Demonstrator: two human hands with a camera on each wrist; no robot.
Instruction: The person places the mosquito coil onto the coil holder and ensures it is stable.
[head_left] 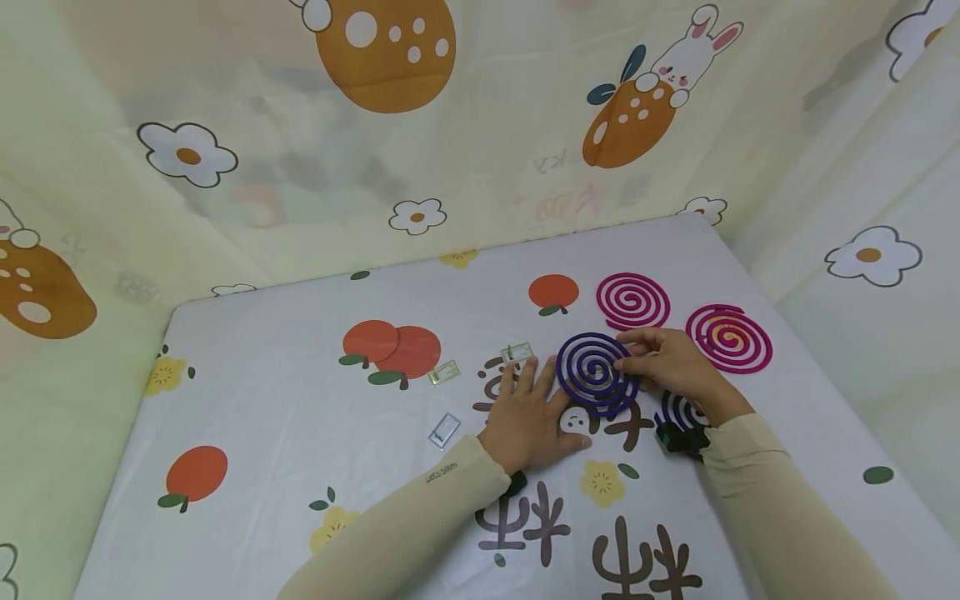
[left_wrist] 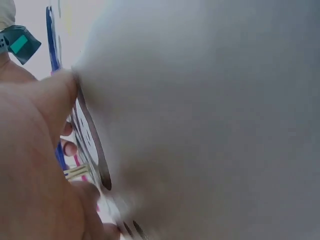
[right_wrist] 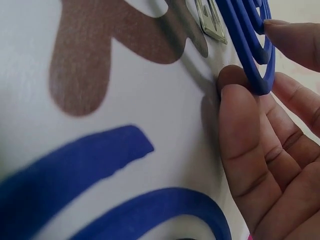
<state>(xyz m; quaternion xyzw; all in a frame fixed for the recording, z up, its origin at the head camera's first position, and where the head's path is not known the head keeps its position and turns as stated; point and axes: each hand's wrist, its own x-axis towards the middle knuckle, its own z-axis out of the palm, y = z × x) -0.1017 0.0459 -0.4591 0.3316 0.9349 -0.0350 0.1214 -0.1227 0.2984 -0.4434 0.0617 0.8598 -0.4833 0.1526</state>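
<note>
My right hand (head_left: 675,371) pinches the right edge of a dark blue mosquito coil (head_left: 596,375), thumb on one face and fingers behind it. In the right wrist view this coil (right_wrist: 250,45) is lifted off the cloth. Spread fingers of my left hand (head_left: 528,421) rest on the table, fingertips close to the coil's left side; whether they touch it I cannot tell. A second blue coil (head_left: 675,410) lies partly hidden beneath my right wrist. A small metal coil stand (head_left: 516,352) lies just beyond my left fingertips.
Two pink coils, one farther back (head_left: 633,300) and one at the right (head_left: 729,339), lie on the printed tablecloth (head_left: 262,400). Two more small stands, one gold-toned (head_left: 444,372) and one silvery (head_left: 445,430), lie left of my left hand. A patterned curtain (head_left: 487,150) hangs behind.
</note>
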